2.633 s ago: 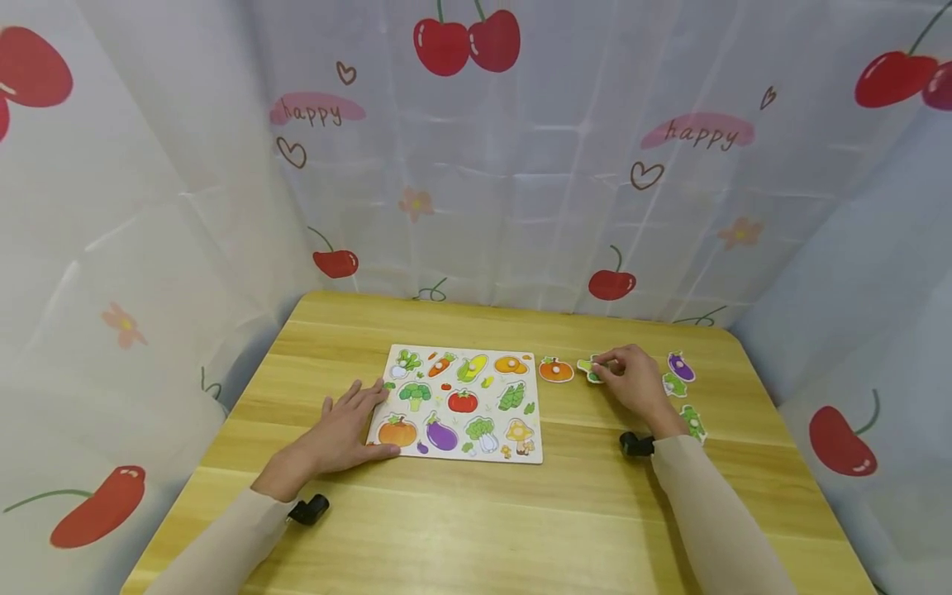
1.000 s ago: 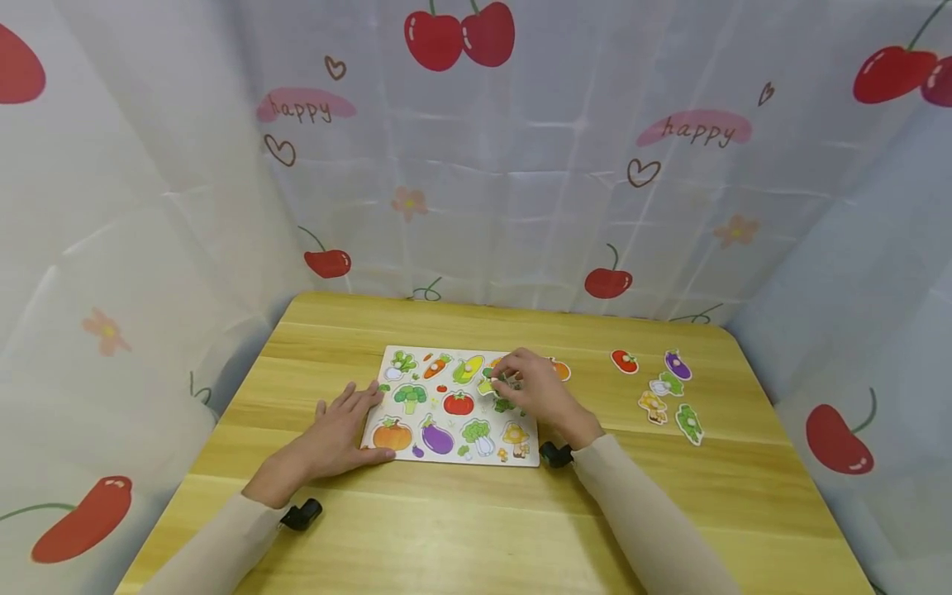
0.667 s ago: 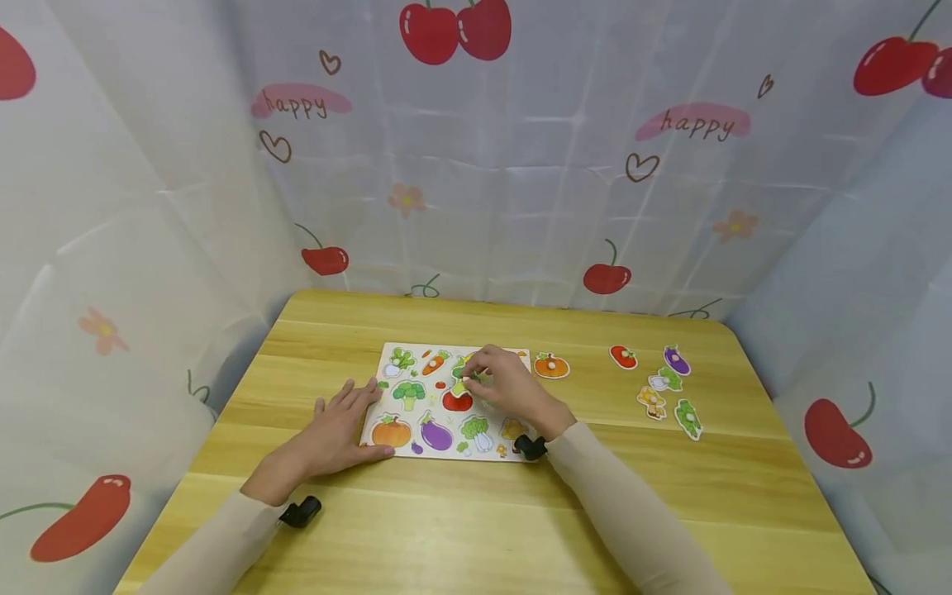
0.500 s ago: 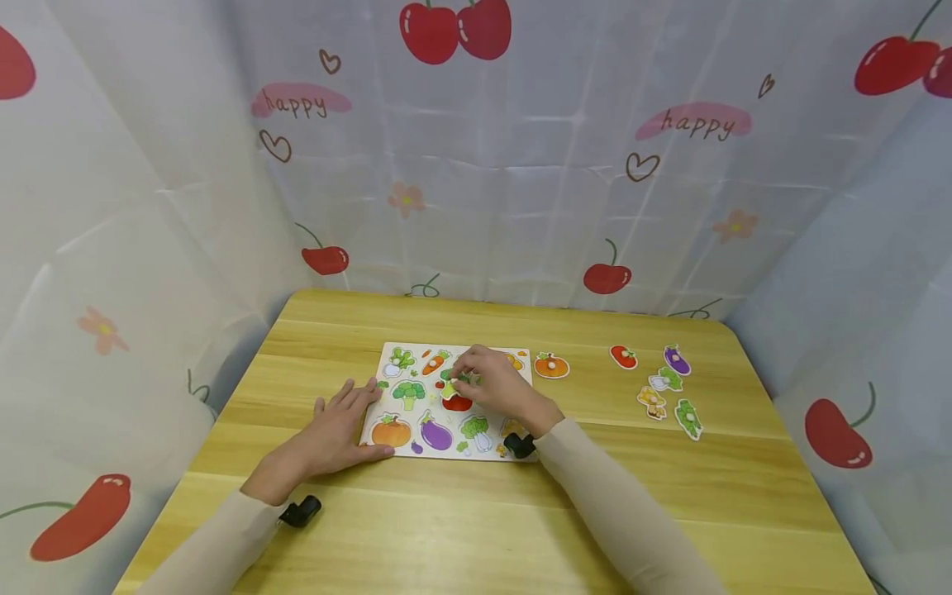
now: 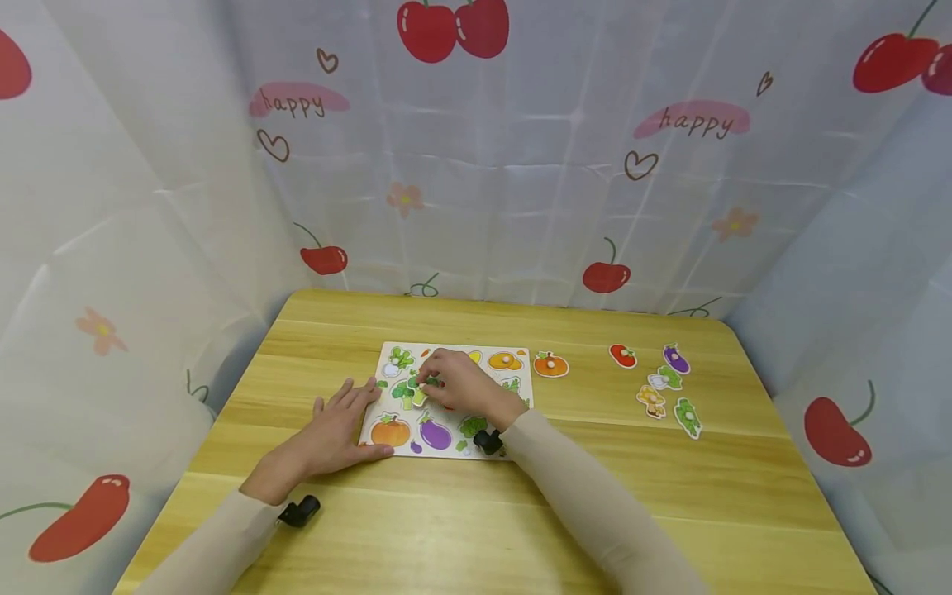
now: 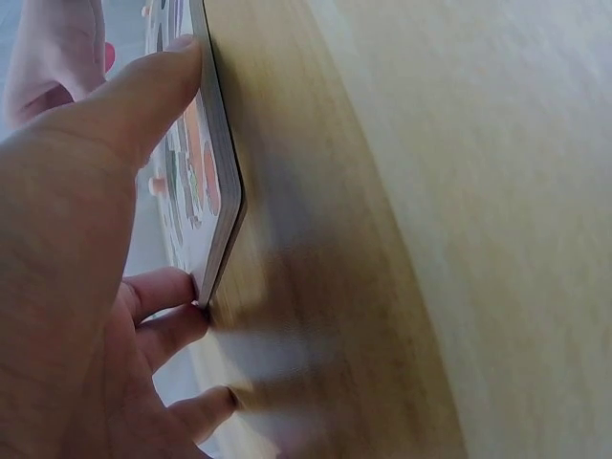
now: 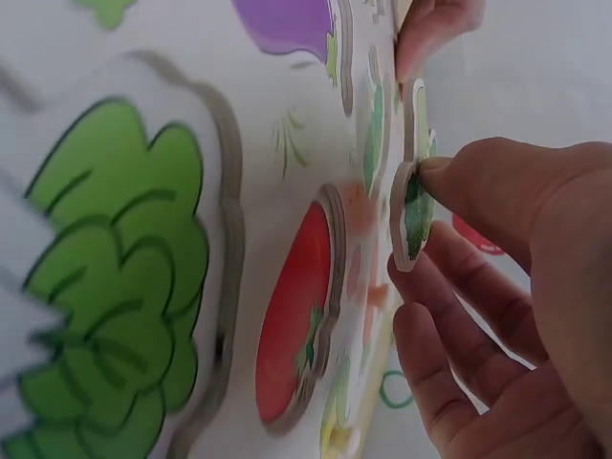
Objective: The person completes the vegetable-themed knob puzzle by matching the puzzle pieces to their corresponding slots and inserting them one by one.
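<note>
In the head view, the right hand is over the puzzle board, near the centre of the frame. Its thumb and fingertips are closed together on a green broccoli piece; in the right wrist view, the remaining fingers are loosely bent and hold nothing. The broccoli piece is over the left half of the board, overlapping the right side of the printed broccoli; contact with the board cannot be determined. The left hand, left of centre, has its fingers spread and relaxed, grasping nothing. Its thumb rests on the near edge of the board; other fingertips are at the left edge. Right of the board, on the wooden table, lie a pumpkin piece, just beside the board, and a tomato piece. Farther right is a loose cluster: an eggplant piece, a white-and-green vegetable piece, a mushroom piece and a green leafy piece. A cherry-printed curtain fills the upper frame.
</note>
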`<state>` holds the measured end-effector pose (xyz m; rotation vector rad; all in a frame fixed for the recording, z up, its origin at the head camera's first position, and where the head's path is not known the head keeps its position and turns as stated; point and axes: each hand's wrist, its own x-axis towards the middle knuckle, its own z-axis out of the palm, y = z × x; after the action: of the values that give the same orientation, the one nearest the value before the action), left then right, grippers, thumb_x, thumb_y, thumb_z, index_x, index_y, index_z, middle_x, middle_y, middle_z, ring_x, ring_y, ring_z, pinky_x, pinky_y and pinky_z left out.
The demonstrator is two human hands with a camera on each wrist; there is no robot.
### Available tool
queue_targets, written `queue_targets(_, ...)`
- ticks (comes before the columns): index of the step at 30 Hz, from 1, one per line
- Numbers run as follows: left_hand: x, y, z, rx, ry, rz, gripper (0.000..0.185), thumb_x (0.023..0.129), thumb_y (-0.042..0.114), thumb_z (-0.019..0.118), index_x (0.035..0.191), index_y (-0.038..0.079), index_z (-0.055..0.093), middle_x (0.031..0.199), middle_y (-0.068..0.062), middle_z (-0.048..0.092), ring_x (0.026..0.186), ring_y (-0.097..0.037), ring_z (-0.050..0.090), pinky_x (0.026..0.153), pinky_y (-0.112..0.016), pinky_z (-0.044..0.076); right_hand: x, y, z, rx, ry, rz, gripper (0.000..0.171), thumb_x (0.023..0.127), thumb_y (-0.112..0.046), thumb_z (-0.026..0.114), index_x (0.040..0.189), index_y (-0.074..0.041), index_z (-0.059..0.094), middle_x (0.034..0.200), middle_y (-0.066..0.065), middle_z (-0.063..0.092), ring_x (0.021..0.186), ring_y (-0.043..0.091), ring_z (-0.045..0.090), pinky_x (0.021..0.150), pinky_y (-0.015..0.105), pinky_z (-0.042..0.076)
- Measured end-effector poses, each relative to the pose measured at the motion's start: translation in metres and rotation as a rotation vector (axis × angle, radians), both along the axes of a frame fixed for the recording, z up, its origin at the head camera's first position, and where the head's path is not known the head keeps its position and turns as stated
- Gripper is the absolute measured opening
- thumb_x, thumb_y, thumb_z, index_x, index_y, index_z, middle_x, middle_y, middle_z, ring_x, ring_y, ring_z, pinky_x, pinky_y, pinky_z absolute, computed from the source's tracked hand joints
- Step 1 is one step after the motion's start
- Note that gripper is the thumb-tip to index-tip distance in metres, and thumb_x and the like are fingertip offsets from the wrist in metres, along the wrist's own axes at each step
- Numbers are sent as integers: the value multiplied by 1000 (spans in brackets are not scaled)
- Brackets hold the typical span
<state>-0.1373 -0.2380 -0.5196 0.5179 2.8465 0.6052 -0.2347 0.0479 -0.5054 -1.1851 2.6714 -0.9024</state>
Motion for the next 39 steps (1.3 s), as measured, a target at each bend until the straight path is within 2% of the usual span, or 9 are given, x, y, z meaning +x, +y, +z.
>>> queue_targets(4, 0, 0, 0, 6, 1, -5, 115, 97, 71, 87, 179, 4, 42, 189, -21, 39, 176, -62, 26, 122, -102, 22, -3, -10, -2, 34, 18, 24, 12, 110, -12, 82, 120, -12, 89, 124, 5, 82, 104, 20, 76, 95, 33, 63)
queue_targets(9, -1, -1, -1, 8, 6, -9, 113, 98, 70, 87, 179, 5, 43, 189, -21, 38, 176, -62, 26, 122, -102, 21, -4, -21, -4, 94, 13, 21, 13, 111, -15, 82, 121, -14, 90, 125, 2, 82, 116, 18, 76, 111, 39, 61)
queue_targets(12, -1, -1, -2, 8, 11, -11, 114, 97, 71, 87, 179, 5, 42, 188, -21, 39, 176, -63, 26, 121, -103, 22, -3, -26, -4, 110, 4, 25, 15, 112, -15, 81, 123, -15, 90, 126, 1, 84, 120, 18, 76, 115, 39, 60)
queue_targets(21, 3, -2, 1, 26, 5, -15, 115, 97, 70, 88, 179, 4, 42, 188, -23, 39, 176, -63, 25, 121, -102, 22, 1, -32, -4, 130, -15, 27, 17, 114, -18, 79, 127, -15, 89, 127, 1, 83, 121, 17, 76, 111, 34, 62)
queue_targets(30, 0, -1, -2, 14, 22, -14, 115, 97, 71, 87, 178, 3, 43, 187, -22, 42, 175, -63, 28, 121, -103, 23, 0, -32, -5, 114, -19, -13, 19, 113, -18, 79, 129, -15, 90, 126, 1, 82, 117, 16, 73, 107, 34, 62)
queue_targets(35, 0, -1, -2, 16, 19, -14, 115, 97, 71, 87, 179, 3, 43, 187, -22, 42, 175, -63, 28, 120, -103, 22, 2, -33, -5, 133, -52, -28, 23, 110, -27, 85, 129, -14, 90, 127, 2, 78, 111, 16, 69, 102, 32, 60)
queue_targets(39, -1, -2, -2, 18, 20, -16, 115, 97, 71, 87, 179, 3, 43, 187, -22, 41, 175, -64, 27, 120, -103, 22, 1, -33, -7, 124, -60, -29, 27, 106, -30, 90, 128, -14, 89, 127, 2, 79, 113, 16, 70, 104, 32, 60)
